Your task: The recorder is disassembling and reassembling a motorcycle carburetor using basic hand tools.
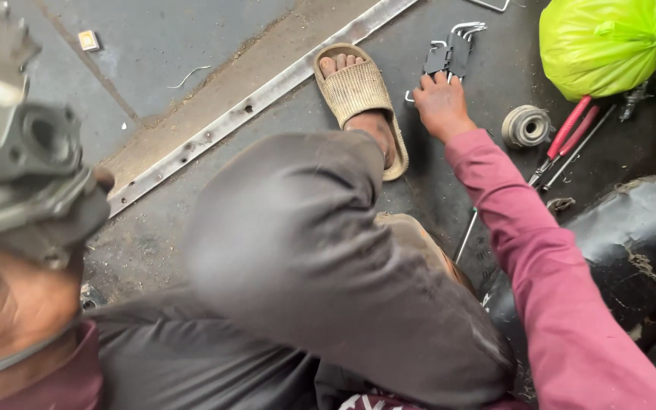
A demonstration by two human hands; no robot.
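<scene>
The right hand (440, 105) reached out across the dark floor (487, 83), its sleeve a dull red, and its fingers rested on a set of hex keys (453, 53) in a black holder lying just beyond a foot in a tan sandal (360, 95). The fingers lay loosely spread over the near end of the set, not closed around it.

The left hand (77, 220) was close to the camera and badly blurred; it seemed to be wrapped under a heavy grey metal part (28, 163) with a round bore, held up at the left edge of the view, though the grip itself could not be made out clearly.

Just right of the reaching hand lay a small ribbed metal pulley (526, 125), and beside that a pair of red-handled pliers (567, 137). A bright green plastic bag (605, 42) sat above them. A black rounded tank (639, 235) filled the lower right, and a pale metal strip (260, 99) ran diagonally across the floor.
</scene>
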